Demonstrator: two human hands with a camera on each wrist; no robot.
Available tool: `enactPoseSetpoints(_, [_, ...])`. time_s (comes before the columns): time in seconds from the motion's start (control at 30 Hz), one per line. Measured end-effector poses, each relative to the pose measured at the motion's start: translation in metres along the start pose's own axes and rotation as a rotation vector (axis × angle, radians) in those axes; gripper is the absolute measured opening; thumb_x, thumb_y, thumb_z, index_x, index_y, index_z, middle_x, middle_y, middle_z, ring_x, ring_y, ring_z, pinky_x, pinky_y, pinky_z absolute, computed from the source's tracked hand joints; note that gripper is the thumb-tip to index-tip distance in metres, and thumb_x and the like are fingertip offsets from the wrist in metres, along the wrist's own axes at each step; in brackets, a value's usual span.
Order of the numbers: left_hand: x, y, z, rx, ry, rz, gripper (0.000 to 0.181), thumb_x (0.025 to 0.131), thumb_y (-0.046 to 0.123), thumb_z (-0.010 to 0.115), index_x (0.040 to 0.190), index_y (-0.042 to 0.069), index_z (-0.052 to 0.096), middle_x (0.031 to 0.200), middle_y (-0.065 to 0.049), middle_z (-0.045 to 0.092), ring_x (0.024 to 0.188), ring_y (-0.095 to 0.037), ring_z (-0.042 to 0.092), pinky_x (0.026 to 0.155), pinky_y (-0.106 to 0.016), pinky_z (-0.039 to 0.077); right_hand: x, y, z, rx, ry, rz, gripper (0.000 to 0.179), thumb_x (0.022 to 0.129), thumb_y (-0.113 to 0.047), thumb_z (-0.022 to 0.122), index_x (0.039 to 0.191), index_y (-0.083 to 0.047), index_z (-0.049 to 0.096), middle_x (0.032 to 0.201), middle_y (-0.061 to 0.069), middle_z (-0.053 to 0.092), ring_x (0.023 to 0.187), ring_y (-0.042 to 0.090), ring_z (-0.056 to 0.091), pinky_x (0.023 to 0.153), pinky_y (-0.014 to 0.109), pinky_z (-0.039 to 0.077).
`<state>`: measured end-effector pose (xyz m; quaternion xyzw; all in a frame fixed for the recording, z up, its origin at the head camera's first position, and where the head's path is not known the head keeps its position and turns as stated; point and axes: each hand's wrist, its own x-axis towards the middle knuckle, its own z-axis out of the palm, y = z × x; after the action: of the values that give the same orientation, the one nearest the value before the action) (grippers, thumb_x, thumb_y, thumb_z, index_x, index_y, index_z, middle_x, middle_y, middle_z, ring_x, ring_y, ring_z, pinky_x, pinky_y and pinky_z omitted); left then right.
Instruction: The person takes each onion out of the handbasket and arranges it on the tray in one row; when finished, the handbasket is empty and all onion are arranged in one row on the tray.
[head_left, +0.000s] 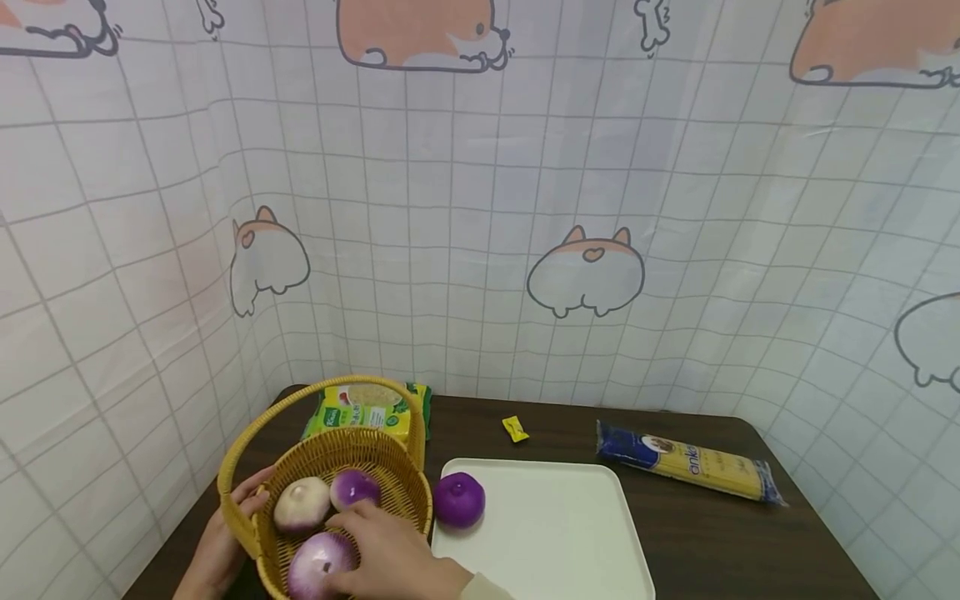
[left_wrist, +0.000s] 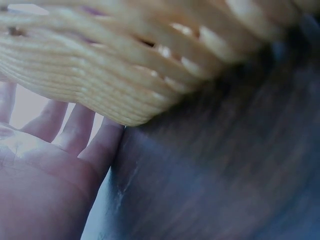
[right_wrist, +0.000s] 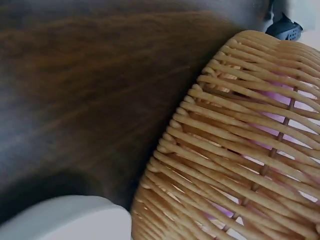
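Note:
In the head view a woven basket (head_left: 411, 500) with a tall handle stands at the front left. Three onions are inside: a pale one (head_left: 302, 502), a small purple one (head_left: 355, 486) and a larger purple-white one (head_left: 318, 557). My right hand (head_left: 393, 550) reaches in from the right, with fingers and thumb round the larger onion. Against the basket's left side rests my left hand (head_left: 228, 525); its fingers (left_wrist: 80, 127) look extended along the wicker in the left wrist view, their tips hidden. A deep purple onion (head_left: 459, 500) sits at the white tray's left corner.
The white tray (head_left: 555, 533) lies right of the basket. Behind the basket is a green and yellow food packet (head_left: 375, 408). A small yellow wrapped sweet (head_left: 515, 429) and a pasta packet (head_left: 690, 462) lie farther back on the dark table (head_left: 750, 550). A patterned curtain (head_left: 480, 183) hangs behind.

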<state>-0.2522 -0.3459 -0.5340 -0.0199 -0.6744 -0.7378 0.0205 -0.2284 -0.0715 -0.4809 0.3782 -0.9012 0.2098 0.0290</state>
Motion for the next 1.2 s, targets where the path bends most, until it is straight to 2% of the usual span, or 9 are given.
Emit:
enactPoseSetpoints(0.1, [0.000,0.001,0.001,-0.010,0.000,0.010,0.045,0.105,0.020,0.044,0.148,0.009,0.040,0.122,0.014,0.054,0.109,0.001,0.053,0.084,-0.021,0.049,0.004,-0.001,0.002,-0.016,-0.053,-0.035,0.059,0.082,-0.057,0.071,0.134,-0.033,0.054,0.128,-0.017,0.052,0.110,0.000,0.052,0.084,0.023,0.048])
enactPoseSetpoints(0.37, [0.002,0.001,0.002,-0.034,0.004,0.025,0.043,0.105,0.018,0.044,0.147,0.011,0.044,0.121,0.014,0.056,0.109,0.000,0.053,0.085,-0.021,0.049,0.011,0.000,0.001,-0.038,-0.116,-0.098,0.062,0.082,-0.053,0.072,0.137,-0.032,0.054,0.128,-0.018,0.054,0.113,-0.004,0.051,0.086,0.015,0.044])
enactPoseSetpoints(0.53, [0.002,0.001,0.002,-0.035,0.002,0.009,0.042,0.104,0.019,0.045,0.146,0.013,0.045,0.121,0.014,0.056,0.109,0.000,0.054,0.085,-0.021,0.049,0.015,0.001,0.001,-0.019,-0.175,-0.149,0.067,0.084,-0.049,0.072,0.144,-0.028,0.049,0.133,-0.016,0.053,0.119,-0.004,0.047,0.092,0.015,0.041])
enactPoseSetpoints(0.67, [0.001,0.000,0.000,-0.018,-0.010,-0.006,0.045,0.105,0.022,0.044,0.148,0.011,0.040,0.121,0.015,0.054,0.108,0.001,0.055,0.085,-0.022,0.049,0.017,0.002,0.002,-0.013,-0.207,-0.167,0.073,0.082,-0.045,0.075,0.146,-0.025,0.046,0.134,-0.014,0.052,0.122,-0.003,0.045,0.094,0.014,0.039])
enactPoseSetpoints(0.93, [0.000,-0.001,0.000,-0.020,-0.004,0.003,0.047,0.105,0.022,0.045,0.149,0.009,0.038,0.122,0.012,0.054,0.108,0.001,0.054,0.085,-0.022,0.049,0.019,-0.001,0.008,-0.012,-0.168,-0.074,0.072,0.077,-0.046,0.079,0.141,-0.025,0.051,0.126,-0.011,0.055,0.110,-0.001,0.051,0.087,0.016,0.043])
enactPoseSetpoints(1.07, [0.000,-0.001,0.001,-0.036,-0.008,0.038,0.044,0.105,0.018,0.044,0.147,0.009,0.042,0.122,0.010,0.054,0.109,-0.001,0.054,0.085,-0.021,0.049,0.017,-0.002,0.009,0.000,-0.126,-0.051,0.069,0.075,-0.047,0.080,0.136,-0.027,0.055,0.123,-0.012,0.055,0.106,-0.001,0.052,0.084,0.015,0.043])
enactPoseSetpoints(1.2, [0.000,-0.002,0.001,-0.051,-0.003,0.037,0.042,0.105,0.017,0.044,0.146,0.011,0.044,0.121,0.010,0.055,0.109,-0.001,0.054,0.085,-0.021,0.049,0.016,-0.002,0.011,-0.005,-0.098,-0.038,0.069,0.073,-0.051,0.080,0.134,-0.027,0.056,0.121,-0.011,0.055,0.102,-0.001,0.053,0.082,0.015,0.044])
